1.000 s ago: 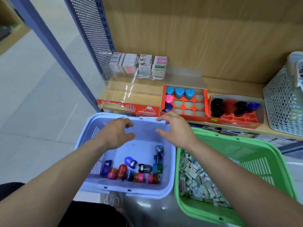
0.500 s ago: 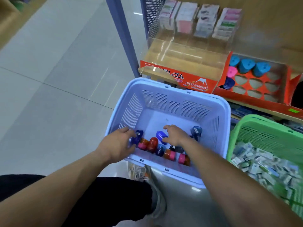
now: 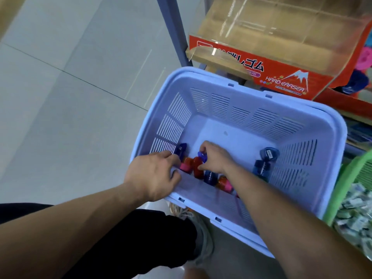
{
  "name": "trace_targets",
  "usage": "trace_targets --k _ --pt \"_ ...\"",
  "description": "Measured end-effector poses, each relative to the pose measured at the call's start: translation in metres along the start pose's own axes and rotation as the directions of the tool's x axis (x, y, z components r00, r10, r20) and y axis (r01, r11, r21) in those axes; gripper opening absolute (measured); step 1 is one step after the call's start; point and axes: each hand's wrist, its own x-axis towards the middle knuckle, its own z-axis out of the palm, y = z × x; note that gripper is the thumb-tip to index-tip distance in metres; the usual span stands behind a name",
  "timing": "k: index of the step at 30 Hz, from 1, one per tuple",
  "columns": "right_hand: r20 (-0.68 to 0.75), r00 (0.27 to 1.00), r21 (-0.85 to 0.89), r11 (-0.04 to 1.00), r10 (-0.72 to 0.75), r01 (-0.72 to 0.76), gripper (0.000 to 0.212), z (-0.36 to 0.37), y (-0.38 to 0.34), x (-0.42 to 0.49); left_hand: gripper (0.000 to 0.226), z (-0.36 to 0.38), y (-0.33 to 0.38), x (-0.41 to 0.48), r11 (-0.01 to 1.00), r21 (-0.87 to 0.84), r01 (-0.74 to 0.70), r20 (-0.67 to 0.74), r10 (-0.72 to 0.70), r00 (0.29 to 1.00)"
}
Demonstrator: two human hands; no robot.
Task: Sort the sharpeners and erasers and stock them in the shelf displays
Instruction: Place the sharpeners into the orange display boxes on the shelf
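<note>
R hand [image 3: 215, 160] pinches blue sharpener [image 3: 202, 156] in basket [image 3: 244, 117]; L hand [image 3: 153, 174] beside purple sharpener [image 3: 181, 150].

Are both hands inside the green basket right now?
No, the left hand and the right hand, which pinches a blue sharpener, are down in the lavender basket, while the green basket is untouched.

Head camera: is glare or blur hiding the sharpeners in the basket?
Head view: glare streaks the clear cover of the eraser box, not the basket; its sharpeners are evenly lit, a little motion-smeared by the near wall; the left hand and right hand cover a few.
</note>
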Motion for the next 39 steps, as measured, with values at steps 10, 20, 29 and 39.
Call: trace_targets --k 10,20,29,39 --pt "0.147 0.985 0.117 0.99 -0.093 0.076 0.071 0.024 -0.021 0.009 0.058 0.002 0.001 0.002 1.0 0.015 0.004 -0.016 -0.004 1.0" --pt "0.147 0.981 0.144 0.984 -0.123 0.102 0.068 0.031 -0.019 0.005 0.059 0.004 0.0 0.002 1.0 0.01 0.001 -0.035 0.0 0.999" --pt "0.127 0.979 0.259 0.958 -0.161 0.124 0.063 0.031 -0.021 0.005 0.064 0.004 0.0 0.002 1.0 -0.009 -0.01 -0.059 0.009 0.998" --pt "0.023 0.982 0.313 0.934 -0.188 0.171 0.035 0.033 -0.02 0.008 0.068 0.002 0.0 0.004 1.0 -0.01 -0.018 -0.058 0.018 0.998"
